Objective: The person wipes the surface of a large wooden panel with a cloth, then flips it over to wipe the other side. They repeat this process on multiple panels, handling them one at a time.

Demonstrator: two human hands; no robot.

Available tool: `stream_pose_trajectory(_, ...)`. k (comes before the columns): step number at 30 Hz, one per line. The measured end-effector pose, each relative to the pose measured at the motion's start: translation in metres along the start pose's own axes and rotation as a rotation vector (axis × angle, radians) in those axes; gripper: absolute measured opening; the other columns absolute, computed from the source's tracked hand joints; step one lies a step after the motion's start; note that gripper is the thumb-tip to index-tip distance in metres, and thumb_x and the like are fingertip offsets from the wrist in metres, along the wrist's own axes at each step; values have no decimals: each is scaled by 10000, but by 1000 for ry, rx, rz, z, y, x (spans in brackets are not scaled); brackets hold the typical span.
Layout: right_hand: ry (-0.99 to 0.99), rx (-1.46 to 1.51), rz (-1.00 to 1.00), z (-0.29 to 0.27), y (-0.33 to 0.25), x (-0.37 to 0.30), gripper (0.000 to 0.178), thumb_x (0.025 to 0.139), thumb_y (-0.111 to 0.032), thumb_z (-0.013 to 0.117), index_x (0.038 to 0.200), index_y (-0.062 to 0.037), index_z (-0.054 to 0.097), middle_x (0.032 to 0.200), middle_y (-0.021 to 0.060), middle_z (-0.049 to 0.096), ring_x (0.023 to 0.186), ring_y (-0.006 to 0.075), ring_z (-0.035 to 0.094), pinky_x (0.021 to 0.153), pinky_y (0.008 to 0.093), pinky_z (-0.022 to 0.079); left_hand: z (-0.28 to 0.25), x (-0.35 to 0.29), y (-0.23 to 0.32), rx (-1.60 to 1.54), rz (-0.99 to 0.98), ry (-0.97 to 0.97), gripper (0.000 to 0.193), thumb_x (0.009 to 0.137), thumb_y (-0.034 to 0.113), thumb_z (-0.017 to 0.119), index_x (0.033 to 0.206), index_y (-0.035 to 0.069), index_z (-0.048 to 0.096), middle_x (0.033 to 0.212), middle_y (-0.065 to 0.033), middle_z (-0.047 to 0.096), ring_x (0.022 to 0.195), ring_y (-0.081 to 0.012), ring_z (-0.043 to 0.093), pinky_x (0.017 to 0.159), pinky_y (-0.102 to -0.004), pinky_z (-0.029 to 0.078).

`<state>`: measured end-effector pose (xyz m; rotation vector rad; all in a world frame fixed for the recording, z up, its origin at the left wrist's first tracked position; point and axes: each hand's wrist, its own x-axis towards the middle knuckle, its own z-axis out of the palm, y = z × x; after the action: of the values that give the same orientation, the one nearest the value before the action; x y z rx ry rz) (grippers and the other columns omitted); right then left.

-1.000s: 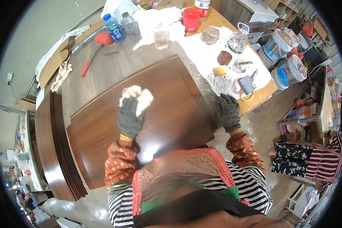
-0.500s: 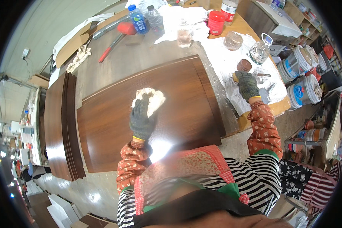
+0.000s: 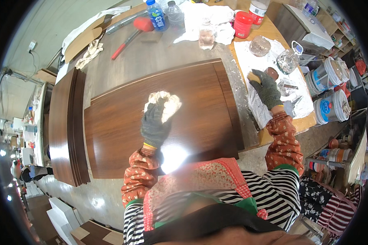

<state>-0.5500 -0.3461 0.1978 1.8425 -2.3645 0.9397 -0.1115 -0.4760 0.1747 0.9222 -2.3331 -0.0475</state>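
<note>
My left hand (image 3: 153, 122), in a dark grey knitted glove, is closed on a bunched cream-white cloth (image 3: 171, 107). It presses the cloth onto a glossy dark brown wood panel (image 3: 196, 126) lying flat on the table. My right hand (image 3: 267, 90), in a matching glove, is over a stained white sheet (image 3: 258, 109) at the right. Its fingers close around a small tan piece (image 3: 254, 76), whose kind I cannot make out. Just beyond that hand is a little brown pot (image 3: 271, 73). Beside it lies a small dark-bladed tool (image 3: 290, 87).
Several brown panels (image 3: 63, 126) are stacked at the left. A red-headed mallet (image 3: 143, 24), bottles (image 3: 157, 16) and a red tub (image 3: 243, 24) stand or lie at the back. Lidded buckets (image 3: 333, 106) are on the right. Another person's patterned clothing (image 3: 319, 200) shows at the lower right.
My right hand has shifted slightly up and left, away from the brown pot, with the tan piece in its fingers. My left hand stays on the cloth. The whole view has shifted slightly.
</note>
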Motion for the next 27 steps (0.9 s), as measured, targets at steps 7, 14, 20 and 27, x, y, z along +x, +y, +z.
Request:
stream_pose_trajectory(7,-237,345,90,53,-50,55,436,966,-451,593,1247,-125,662,1194,144,688,1094,333,651,941,408,499,3,-3,-1,22,-46,-61,635,843,184,653,1449,73,495,1407,-116,581,1258,-346,551,1059,-472,426)
stream_pose_trajectory(14,-81,130,-167,95,-49,109,422,980,-425,546,1211,-95,676,1170,177,692,1094,377,639,943,439,494,9,-4,-3,83,25,43,643,808,192,693,1411,64,512,1362,-110,597,1230,-346,566,1027,-478,443)
stream_pose_trajectory(20,-72,13,-326,92,-55,71,306,968,-301,572,1145,-78,684,1020,214,697,957,413,648,881,477,502,7,-3,-4,51,26,-2,602,859,202,637,1423,39,502,1404,-130,584,1227,-363,565,1046,-484,430)
stream_pose_trajectory(27,-203,-170,-507,16,-94,-93,286,907,-193,613,1181,-127,656,1216,108,616,1106,281,585,937,451,462,9,-5,-5,88,47,-2,658,825,245,743,1408,75,489,1340,-133,576,1265,-355,531,1039,-487,419)
